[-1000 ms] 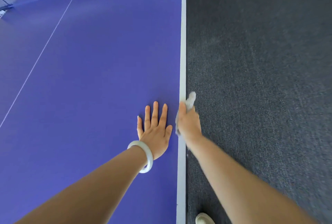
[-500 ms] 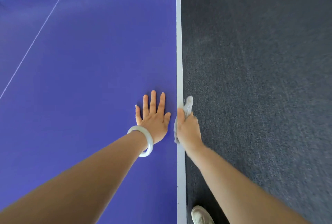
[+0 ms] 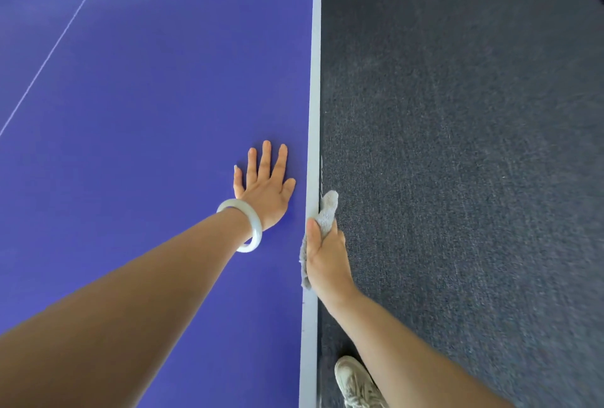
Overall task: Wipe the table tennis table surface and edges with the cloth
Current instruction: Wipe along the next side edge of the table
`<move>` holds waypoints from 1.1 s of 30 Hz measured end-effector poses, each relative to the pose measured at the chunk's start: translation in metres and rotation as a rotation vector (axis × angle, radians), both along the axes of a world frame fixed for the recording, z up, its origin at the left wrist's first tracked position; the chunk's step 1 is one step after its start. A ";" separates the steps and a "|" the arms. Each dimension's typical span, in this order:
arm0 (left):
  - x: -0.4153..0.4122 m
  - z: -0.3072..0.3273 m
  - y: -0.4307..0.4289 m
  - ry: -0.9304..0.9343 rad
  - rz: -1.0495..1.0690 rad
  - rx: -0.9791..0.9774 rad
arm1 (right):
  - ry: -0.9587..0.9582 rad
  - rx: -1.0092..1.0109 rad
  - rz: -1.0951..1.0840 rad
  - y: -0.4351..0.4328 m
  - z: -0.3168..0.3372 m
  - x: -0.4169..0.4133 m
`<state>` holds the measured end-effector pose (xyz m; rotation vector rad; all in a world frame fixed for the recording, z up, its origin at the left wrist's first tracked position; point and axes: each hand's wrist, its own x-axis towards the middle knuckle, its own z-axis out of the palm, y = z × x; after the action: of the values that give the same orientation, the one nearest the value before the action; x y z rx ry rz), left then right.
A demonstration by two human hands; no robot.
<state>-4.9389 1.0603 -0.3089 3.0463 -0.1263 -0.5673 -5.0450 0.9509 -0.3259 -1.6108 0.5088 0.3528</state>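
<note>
Purple-blue table tennis table (image 3: 147, 106) fills the left half of the view, w/ a thin white line (image 3: 55, 47) running diag across its top left and a pale edge strip (image 3: 314, 80) down its right side. Left hand (image 3: 266, 188) lies flat on the playing surface, palm down, fingers straight & slightly spread, holding nothing; it's just beside the edge strip, not on it. A pale bangle (image 3: 250, 224) sits on that wrist.

Right hand (image 3: 327, 260) is at the table's side edge, gripping a grey cloth (image 3: 328, 211). Thumb lies along the top of the edge strip; the other fingers wrap outside the edge and are mostly hidden. Cloth is bunched btwn palm and table edge: one tuft sticks out ahead of the hand against the table's side, another bit shows on the strip by the heel of the hand.

Both forearms are bare, reaching in from the bottom. Dark grey carpet (image 3: 457, 178) covers the floor on the right. A light-coloured shoe (image 3: 354, 384) is on the carpet at the bottom, just beside the table edge, partly behind the right forearm.
</note>
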 end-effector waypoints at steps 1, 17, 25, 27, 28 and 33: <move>-0.001 0.004 0.000 -0.007 -0.011 -0.005 | -0.003 -0.040 0.025 0.000 0.001 0.000; -0.143 0.004 0.011 0.050 0.040 0.069 | 0.050 0.024 -0.034 0.001 0.000 0.003; -0.140 0.001 0.014 0.101 0.049 0.026 | 0.073 0.068 -0.089 0.023 -0.013 -0.096; -0.140 0.002 0.014 0.095 0.045 0.038 | 0.073 0.059 -0.070 0.018 -0.015 -0.081; -0.140 0.002 0.013 0.094 0.042 0.042 | 0.063 0.059 -0.067 0.014 -0.015 -0.065; -0.138 0.001 0.014 0.103 0.036 0.036 | 0.108 0.128 -0.105 0.007 -0.001 -0.006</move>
<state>-5.0767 1.0748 -0.3075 3.0389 -0.0577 -0.7303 -5.0513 0.9582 -0.3272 -1.4414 0.6378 0.3870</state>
